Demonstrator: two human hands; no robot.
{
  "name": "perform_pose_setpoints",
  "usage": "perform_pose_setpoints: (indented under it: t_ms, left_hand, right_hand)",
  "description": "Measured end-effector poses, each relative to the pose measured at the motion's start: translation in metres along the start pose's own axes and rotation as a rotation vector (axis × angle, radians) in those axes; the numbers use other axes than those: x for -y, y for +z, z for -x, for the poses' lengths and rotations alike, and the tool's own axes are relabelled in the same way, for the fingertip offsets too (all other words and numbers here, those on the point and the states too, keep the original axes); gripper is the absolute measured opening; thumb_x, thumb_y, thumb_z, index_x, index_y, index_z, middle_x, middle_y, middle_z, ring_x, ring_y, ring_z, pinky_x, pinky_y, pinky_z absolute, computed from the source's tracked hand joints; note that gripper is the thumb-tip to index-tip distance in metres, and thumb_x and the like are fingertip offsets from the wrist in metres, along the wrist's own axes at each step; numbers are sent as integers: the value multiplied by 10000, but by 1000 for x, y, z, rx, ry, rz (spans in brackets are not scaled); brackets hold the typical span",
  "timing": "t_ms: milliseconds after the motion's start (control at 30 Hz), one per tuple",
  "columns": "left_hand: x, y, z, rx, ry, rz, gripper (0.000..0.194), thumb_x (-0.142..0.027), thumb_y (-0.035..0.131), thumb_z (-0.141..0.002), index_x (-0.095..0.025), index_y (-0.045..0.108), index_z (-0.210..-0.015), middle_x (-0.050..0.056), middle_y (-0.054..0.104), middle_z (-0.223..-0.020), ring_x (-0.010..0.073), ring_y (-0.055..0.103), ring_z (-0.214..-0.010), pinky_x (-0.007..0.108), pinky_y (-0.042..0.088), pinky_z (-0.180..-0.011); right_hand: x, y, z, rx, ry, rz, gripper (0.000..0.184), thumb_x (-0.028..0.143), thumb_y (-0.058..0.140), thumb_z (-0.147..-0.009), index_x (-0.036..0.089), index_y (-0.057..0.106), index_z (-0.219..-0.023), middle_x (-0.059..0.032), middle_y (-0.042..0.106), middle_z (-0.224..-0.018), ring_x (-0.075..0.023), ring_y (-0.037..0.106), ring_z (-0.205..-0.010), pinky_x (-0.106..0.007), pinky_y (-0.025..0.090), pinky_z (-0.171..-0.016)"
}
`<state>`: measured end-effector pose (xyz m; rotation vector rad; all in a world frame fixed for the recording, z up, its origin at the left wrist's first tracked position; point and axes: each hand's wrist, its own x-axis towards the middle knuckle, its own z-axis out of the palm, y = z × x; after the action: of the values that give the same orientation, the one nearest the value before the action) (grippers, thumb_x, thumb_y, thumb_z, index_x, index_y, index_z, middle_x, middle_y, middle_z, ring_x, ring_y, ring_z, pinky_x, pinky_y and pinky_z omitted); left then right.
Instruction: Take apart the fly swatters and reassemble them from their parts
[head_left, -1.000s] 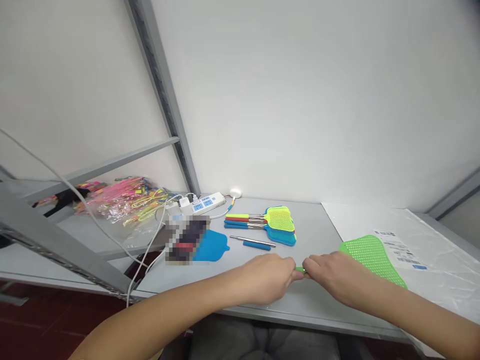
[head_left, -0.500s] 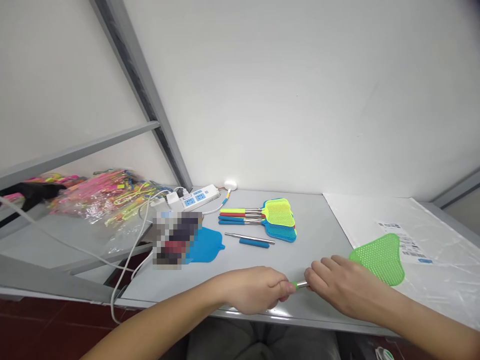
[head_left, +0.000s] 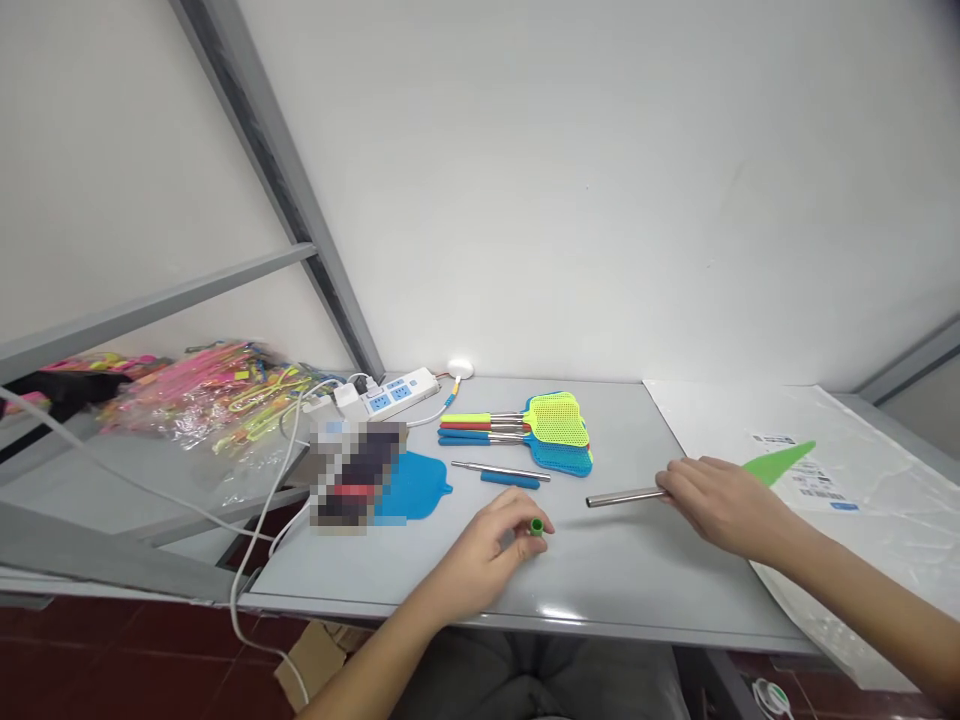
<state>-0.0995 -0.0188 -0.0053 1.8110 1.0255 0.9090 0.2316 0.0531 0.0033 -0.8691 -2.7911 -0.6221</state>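
Nearer the person than the stack of fly swatters point(head_left: 559, 420), the left hand point(head_left: 499, 545) pinched a short green sleeve point(head_left: 536, 527) between thumb and fingers, just above the desk point(head_left: 600, 575). Fingers hid part of the sleeve; its round, hollow end showed. To the right of the stack and nearer the person, the right hand point(head_left: 709, 502) was closed around a shiny metal tube point(head_left: 622, 497), its open end pointing left, apart from the sleeve. Beyond that hand stuck out a green swatter head point(head_left: 780, 463), tilted so that it looked like a thin wedge; the hand covered any join between head and tube.

The stack had a yellow mesh head on top and blue mesh below, with yellow, red and blue handles; the overlap made the swatters hard to count. Just nearer the person than the stack lay a thin metal rod point(head_left: 501, 471) and a blue grip point(head_left: 510, 480). Left of them, a pixelated patch point(head_left: 360, 478) masked some object and bordered a flat blue swatter head point(head_left: 424, 485).

Far left of the stack, a clear plastic bag point(head_left: 217, 400) held a tangle of pink and yellow things, too jumbled to make out singly. Between bag and stack sat a white power strip point(head_left: 405, 393) with plugs in it. Right of the stack, a white plastic sheet point(head_left: 720, 425) bore a printed label, too small to read.
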Motion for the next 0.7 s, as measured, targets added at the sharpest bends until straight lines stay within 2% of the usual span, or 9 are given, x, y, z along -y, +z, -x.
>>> perform_pose_setpoints:
  t_ms: [67,167,267,333,467,700]
  left_hand:
    - [12,4,7,-39,-29,-85,134,-307,538,-947,-218,629,-986,48,621,-977,183,579,-924,300,461,-837]
    - [30,-2,18,-62,-24,-302,89,-264,564,-936,-226,622,-991,30,647,-970,181,579,-926,290,452,-824]
    - [40,-11,21,-100,21,-620,73,-256,573,-935,-241,629,-979,13,657,-983,193,551,-979,318,425,-853]
    - [43,-14,18,-155,22,-756,84,-255,563,-941,-244,638,-975,23,647,-1035,219,521,-1017,356,398,-851]
    - [43,-17,11,-234,5,-866,115,-232,552,-940,-247,659,-980,55,600,-1125,266,465,-1062,394,348,-812]
    - [43,-18,2,-277,-9,-990,84,-227,585,-918,-241,668,-927,48,565,-982,245,463,-949,362,310,-728]
  right_hand:
    - [12,3,-5,-24,-37,-13,232,192,358,-1006,184,543,-866,-11,532,-713,-167,457,-596,-316,270,-604]
    - [22,4,-5,-55,-79,-51,208,200,372,-1006,183,527,-868,-10,524,-718,-169,437,-598,-316,257,-603]
    - [32,-1,-2,-97,-91,-69,163,197,406,-994,180,520,-879,-9,515,-714,-171,422,-600,-315,256,-608]
    - [38,-6,1,-117,-89,-75,131,197,424,-987,176,520,-900,-11,513,-716,-175,422,-610,-317,256,-611]
    - [48,-12,12,-95,-61,-108,103,204,430,-985,179,512,-928,-16,517,-732,-183,431,-633,-318,256,-617]
    - [57,-18,23,-79,-33,-108,102,204,429,-981,187,497,-907,-12,504,-720,-187,426,-624,-320,261,-609]
